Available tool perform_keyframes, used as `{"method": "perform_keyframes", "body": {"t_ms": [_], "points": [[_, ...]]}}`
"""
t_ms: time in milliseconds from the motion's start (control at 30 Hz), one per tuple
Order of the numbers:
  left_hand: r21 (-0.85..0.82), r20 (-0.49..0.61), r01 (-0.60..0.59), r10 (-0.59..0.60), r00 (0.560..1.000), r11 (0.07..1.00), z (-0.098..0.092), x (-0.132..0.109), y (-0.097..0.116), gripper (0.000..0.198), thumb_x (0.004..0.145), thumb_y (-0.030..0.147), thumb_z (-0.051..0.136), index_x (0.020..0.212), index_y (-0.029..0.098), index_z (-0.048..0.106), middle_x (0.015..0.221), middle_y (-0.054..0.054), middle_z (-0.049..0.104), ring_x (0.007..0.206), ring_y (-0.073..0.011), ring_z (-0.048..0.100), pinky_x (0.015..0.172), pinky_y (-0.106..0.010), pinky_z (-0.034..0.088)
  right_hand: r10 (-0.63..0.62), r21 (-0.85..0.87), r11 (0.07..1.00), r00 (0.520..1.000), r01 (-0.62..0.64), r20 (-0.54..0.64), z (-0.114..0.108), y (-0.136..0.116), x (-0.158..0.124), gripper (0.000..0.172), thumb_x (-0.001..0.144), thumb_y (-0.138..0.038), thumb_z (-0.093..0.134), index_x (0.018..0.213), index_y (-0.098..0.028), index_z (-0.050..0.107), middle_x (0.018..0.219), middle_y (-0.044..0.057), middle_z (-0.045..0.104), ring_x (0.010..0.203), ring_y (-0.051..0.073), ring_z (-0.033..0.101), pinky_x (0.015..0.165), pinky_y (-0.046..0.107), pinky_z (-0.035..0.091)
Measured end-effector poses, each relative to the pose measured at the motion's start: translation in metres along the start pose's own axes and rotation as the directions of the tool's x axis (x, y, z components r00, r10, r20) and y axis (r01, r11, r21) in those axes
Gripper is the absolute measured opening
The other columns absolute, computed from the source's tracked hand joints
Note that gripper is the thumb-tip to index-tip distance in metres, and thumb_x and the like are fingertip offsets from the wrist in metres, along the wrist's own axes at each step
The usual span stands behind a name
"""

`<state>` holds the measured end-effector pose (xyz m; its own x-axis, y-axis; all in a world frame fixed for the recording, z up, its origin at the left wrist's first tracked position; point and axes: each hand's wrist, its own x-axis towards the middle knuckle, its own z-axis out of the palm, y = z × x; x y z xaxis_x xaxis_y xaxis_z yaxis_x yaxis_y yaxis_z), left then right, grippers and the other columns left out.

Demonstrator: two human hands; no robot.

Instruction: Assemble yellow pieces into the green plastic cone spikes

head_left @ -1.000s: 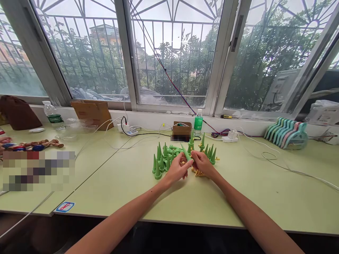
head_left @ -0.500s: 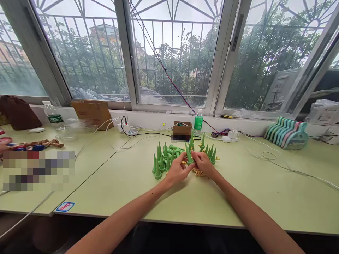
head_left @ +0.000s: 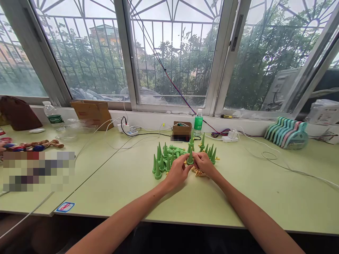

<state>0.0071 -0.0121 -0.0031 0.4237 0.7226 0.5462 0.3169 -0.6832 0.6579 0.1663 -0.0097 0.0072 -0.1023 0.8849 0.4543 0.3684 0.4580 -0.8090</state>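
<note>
Between my hands a green plant watering spike [head_left: 190, 157] stands point up, a pointed cone on a round ribbed cap. My left hand [head_left: 180, 170] grips its base from the left, thumb and fingers closed round it. My right hand [head_left: 203, 163] pinches it from the right; whether a small part sits in those fingertips is hidden. Several more green spikes [head_left: 158, 171] stand to the left, with others lying behind them. Another group of upright spikes [head_left: 213, 155] is behind my right hand, small yellow pieces among them. Under my right hand lies a pile of small yellow-orange valves [head_left: 199, 172].
At the back are a small cardboard box [head_left: 182, 131], a green-labelled bottle [head_left: 198, 122] and a power strip [head_left: 230, 138] with cables. Pastel hangers [head_left: 287, 133] stand at right. Wooden toys [head_left: 39, 145] and another person's hand [head_left: 2, 147] are at far left.
The spike in my hands has gone from leaning left to nearly upright and sits slightly lower. My left hand has shifted a little to the right; the right hand has hardly moved.
</note>
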Motion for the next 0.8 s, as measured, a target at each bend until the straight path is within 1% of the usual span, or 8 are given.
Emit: {"method": "perform_keyframes", "body": {"t_ms": [100,200,433,533,633,700,800], "points": [[-0.011,-0.007,0.004,-0.005,1.000,1.000,0.001,0.000,-0.002,0.026,0.087,0.026,0.055,0.113,0.019,0.056,0.096,-0.004,0.060,0.057,-0.0091,0.048,0.054,-0.023,0.041,-0.014,-0.004,1.000,1.000,0.014,-0.009,0.001,-0.001,0.000,0.065,0.094,-0.054,0.038,0.039,-0.020,0.039,0.034,-0.001,0.042,0.034,0.010,0.040,0.046,0.024,0.037],[-0.021,-0.018,0.025,-0.025,1.000,0.999,0.001,0.000,-0.001,0.028,0.088,0.027,0.053,0.115,0.020,0.056,0.100,-0.005,0.060,0.055,-0.0088,0.049,0.054,-0.023,0.042,-0.009,0.033,0.999,1.000,0.010,-0.025,0.003,0.000,0.000,0.064,0.094,-0.057,0.039,0.041,-0.021,0.038,0.035,-0.002,0.042,0.034,0.010,0.040,0.044,0.024,0.036],[-0.101,-0.068,0.106,-0.113,0.991,0.989,-0.002,0.001,0.009,0.031,0.088,0.029,0.054,0.117,0.020,0.052,0.115,-0.008,0.060,0.049,-0.0061,0.048,0.048,-0.023,0.044,0.022,0.150,0.989,0.999,-0.015,-0.043,0.007,0.009,0.001,0.060,0.093,-0.064,0.038,0.050,-0.021,0.039,0.039,-0.003,0.041,0.035,0.009,0.040,0.040,0.023,0.034],[-0.165,-0.069,0.166,-0.179,0.981,0.972,-0.002,0.001,0.012,0.032,0.087,0.035,0.056,0.115,0.021,0.051,0.112,-0.008,0.061,0.045,-0.0045,0.049,0.044,-0.021,0.043,0.025,0.186,0.982,0.998,-0.012,-0.065,0.007,0.011,0.001,0.057,0.092,-0.064,0.039,0.055,-0.021,0.040,0.042,-0.004,0.041,0.034,0.009,0.039,0.038,0.023,0.032],[-0.276,-0.057,0.241,-0.267,0.962,0.930,-0.002,0.002,0.012,0.036,0.087,0.045,0.054,0.112,0.021,0.048,0.106,-0.007,0.061,0.040,-0.0046,0.051,0.037,-0.020,0.041,0.023,0.224,0.975,0.995,0.000,-0.101,0.006,0.010,0.002,0.054,0.092,-0.064,0.040,0.058,-0.021,0.039,0.046,-0.005,0.040,0.034,0.008,0.039,0.036,0.023,0.030],[-0.363,-0.028,0.275,-0.305,0.952,0.891,-0.001,0.004,0.011,0.038,0.089,0.054,0.048,0.102,0.019,0.049,0.097,-0.006,0.062,0.038,-0.0062,0.052,0.034,-0.021,0.040,0.021,0.229,0.973,0.993,0.006,-0.115,0.006,0.009,0.002,0.052,0.092,-0.064,0.040,0.061,-0.021,0.038,0.047,-0.006,0.040,0.034,0.008,0.039,0.036,0.023,0.030],[-0.478,0.082,0.334,-0.337,0.938,0.812,-0.002,0.007,0.011,0.050,0.089,0.064,0.037,0.082,0.016,0.051,0.078,-0.004,0.061,0.038,-0.0087,0.053,0.034,-0.021,0.041,0.008,0.203,0.979,0.994,0.015,-0.113,0.005,0.006,0.002,0.052,0.092,-0.064,0.039,0.062,-0.022,0.037,0.048,-0.006,0.042,0.035,0.008,0.040,0.037,0.023,0.029]]}}
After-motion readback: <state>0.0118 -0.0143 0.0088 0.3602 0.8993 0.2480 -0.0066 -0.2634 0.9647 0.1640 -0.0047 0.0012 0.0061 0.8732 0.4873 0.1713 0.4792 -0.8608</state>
